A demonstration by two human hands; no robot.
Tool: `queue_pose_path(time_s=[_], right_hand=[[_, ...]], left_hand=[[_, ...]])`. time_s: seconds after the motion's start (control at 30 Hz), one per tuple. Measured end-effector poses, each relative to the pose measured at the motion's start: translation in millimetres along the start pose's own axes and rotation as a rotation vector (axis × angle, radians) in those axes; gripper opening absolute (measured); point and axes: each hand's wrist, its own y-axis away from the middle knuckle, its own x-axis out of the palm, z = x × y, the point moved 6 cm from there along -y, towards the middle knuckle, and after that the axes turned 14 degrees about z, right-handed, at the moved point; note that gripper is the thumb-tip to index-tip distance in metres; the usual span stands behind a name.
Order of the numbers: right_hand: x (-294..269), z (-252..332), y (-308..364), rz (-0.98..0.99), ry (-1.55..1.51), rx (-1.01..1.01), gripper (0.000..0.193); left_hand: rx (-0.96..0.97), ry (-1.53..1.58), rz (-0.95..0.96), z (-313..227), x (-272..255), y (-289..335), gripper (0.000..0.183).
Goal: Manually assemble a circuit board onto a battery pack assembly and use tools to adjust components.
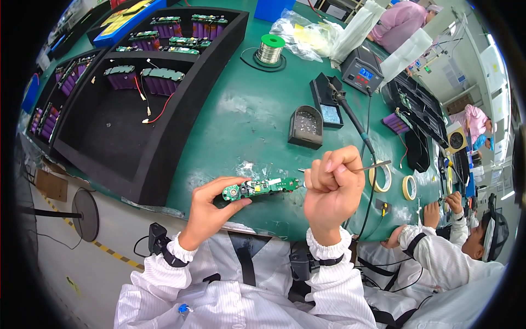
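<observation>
Green circuit board (pixel 262 188) there, pinched in the left hand (pixel 211 207), the right hand (pixel 335 192) curled round a slim rod (pixel 379 165).

I read this as an electronics assembly workshop: the green surface (pixel 235 120) across the middle of the frame carries a solder spool (pixel 270 52) and, toward upper right, a soldering station (pixel 361 71). At upper left I see a black tray (pixel 178 134) with purple battery packs (pixel 160 86). A white-coated co-worker (pixel 449 255) sits lower right, and striped floor tape (pixel 118 255) runs lower left.
</observation>
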Motion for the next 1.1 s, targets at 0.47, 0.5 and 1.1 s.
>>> queue_pose_path(time_s=[0.47, 0.5, 1.1], right_hand=[[10, 2, 7, 0.047, 0.329, -0.017, 0.038], [8, 0, 3, 0.124, 0.235, 0.035, 0.038], [18, 1, -10, 0.235, 0.481, 0.138, 0.034]], left_hand=[[0.037, -0.061, -0.049, -5, -3, -1, 0.038], [0.036, -0.059, -0.053, -4, -3, -1, 0.038], [-0.013, 0.033, -0.052, -2, -2, -5, 0.034]])
